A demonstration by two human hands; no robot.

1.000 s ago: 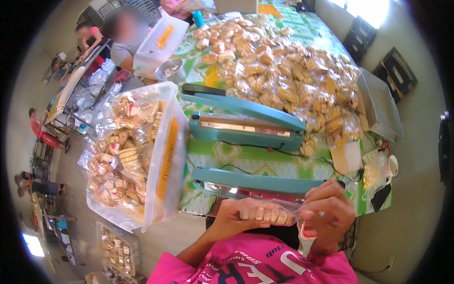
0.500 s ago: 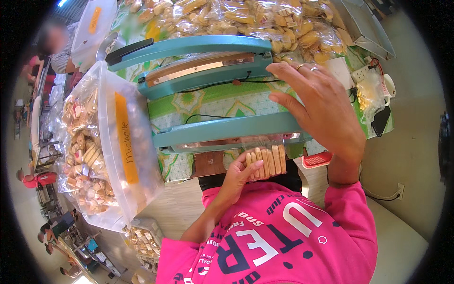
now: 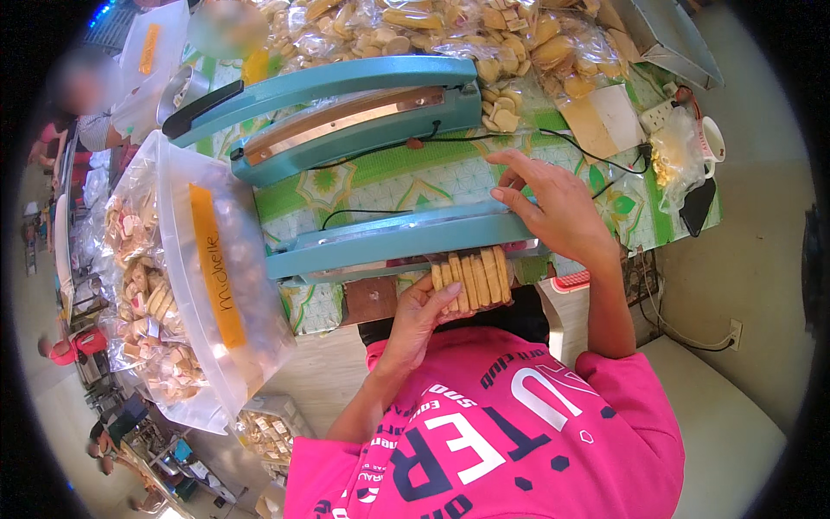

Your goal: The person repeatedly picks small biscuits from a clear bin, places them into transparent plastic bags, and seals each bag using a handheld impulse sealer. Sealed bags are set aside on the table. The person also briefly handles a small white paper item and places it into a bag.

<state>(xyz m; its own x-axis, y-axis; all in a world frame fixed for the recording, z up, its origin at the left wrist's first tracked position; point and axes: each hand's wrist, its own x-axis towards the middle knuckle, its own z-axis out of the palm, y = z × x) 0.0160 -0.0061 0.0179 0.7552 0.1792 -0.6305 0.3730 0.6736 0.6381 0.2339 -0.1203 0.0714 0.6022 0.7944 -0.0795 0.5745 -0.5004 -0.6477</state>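
Observation:
My left hand (image 3: 417, 313) is closed on the near side of a clear plastic bag of breadsticks (image 3: 474, 284), thumb on top. The sticks stand side by side, and the bag's far end runs to the teal heat sealer (image 3: 402, 242) at the table's front edge. That sealer's long arm is low over its base. Whether it pinches the bag, I cannot tell. Just above the arm's right end hovers my right hand (image 3: 558, 206), fingers bent and apart, with nothing in it. Behind stands a second teal heat sealer (image 3: 350, 125), its arm raised.
A translucent bin (image 3: 173, 268) of bagged snacks stands at the left. Many filled bags (image 3: 415, 39) cover the table's back. Toward the right lie cardboard (image 3: 603, 121), a power strip (image 3: 659, 115), a mug (image 3: 711, 140) and a dark phone (image 3: 695, 208). Cords cross the table.
My right hand has come down and nearer, its fingers curling closer to the front sealer's arm. My left hand still grips the bag. The whole view has shifted slightly.

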